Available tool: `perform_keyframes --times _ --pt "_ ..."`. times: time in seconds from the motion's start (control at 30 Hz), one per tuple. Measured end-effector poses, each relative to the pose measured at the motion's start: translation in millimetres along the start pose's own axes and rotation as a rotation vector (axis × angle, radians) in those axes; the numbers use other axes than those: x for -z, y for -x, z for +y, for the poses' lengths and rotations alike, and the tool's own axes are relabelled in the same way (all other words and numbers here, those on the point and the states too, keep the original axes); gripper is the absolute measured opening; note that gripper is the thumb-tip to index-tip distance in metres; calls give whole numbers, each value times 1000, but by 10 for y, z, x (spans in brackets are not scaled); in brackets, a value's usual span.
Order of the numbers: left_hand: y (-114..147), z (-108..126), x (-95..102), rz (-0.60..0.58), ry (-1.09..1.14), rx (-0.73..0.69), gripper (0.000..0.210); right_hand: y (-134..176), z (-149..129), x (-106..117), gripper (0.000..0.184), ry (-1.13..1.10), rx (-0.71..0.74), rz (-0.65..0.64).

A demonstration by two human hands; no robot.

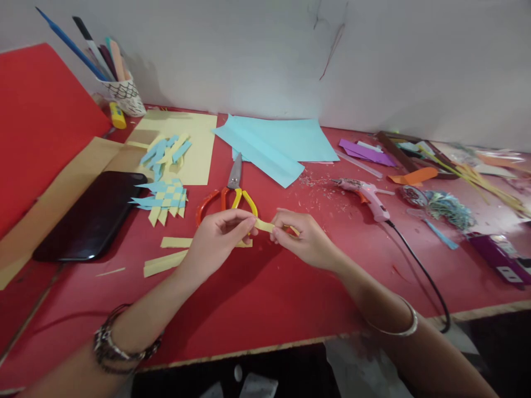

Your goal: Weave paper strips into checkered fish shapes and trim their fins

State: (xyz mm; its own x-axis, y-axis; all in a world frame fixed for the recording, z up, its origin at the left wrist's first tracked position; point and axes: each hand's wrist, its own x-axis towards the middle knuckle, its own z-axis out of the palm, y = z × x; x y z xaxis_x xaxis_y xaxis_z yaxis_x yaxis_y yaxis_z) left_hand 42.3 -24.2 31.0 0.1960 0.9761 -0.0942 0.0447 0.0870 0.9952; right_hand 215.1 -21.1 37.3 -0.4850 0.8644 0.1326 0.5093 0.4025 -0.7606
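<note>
Between my two hands, a small yellow paper strip point(264, 225) is held above the red table. My left hand point(222, 232) pinches its left end between thumb and fingers. At the other end, the fingers of my right hand point(296, 235) are closed on the same strip. Just behind my left hand lie scissors point(234, 179) with red and yellow handles, blades pointing away. More yellow paper strips point(166, 262) rest on the table, partly covered by my left hand and forearm. A woven blue and yellow paper fish point(166, 198) sits to the left.
A black phone point(89, 218) lies at left, near a cup point(126, 97) of pens. Blue paper sheets point(286, 138) and a yellow sheet point(203, 149) lie at the back. A pink glue gun point(369, 200) with a black cord is at right, beside a purple box point(498, 257).
</note>
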Motion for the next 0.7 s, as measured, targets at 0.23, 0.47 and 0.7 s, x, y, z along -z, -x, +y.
perform_keyframes --times 0.23,0.47,0.7 --pt "6 10 -4 4 12 13 13 4 5 9 20 -3 -1 6" --pt "-24 -15 40 52 -33 -24 12 -5 13 28 17 -14 5 32" --pt "-32 20 78 129 -88 -32 11 -9 42 115 11 5 -71 90"
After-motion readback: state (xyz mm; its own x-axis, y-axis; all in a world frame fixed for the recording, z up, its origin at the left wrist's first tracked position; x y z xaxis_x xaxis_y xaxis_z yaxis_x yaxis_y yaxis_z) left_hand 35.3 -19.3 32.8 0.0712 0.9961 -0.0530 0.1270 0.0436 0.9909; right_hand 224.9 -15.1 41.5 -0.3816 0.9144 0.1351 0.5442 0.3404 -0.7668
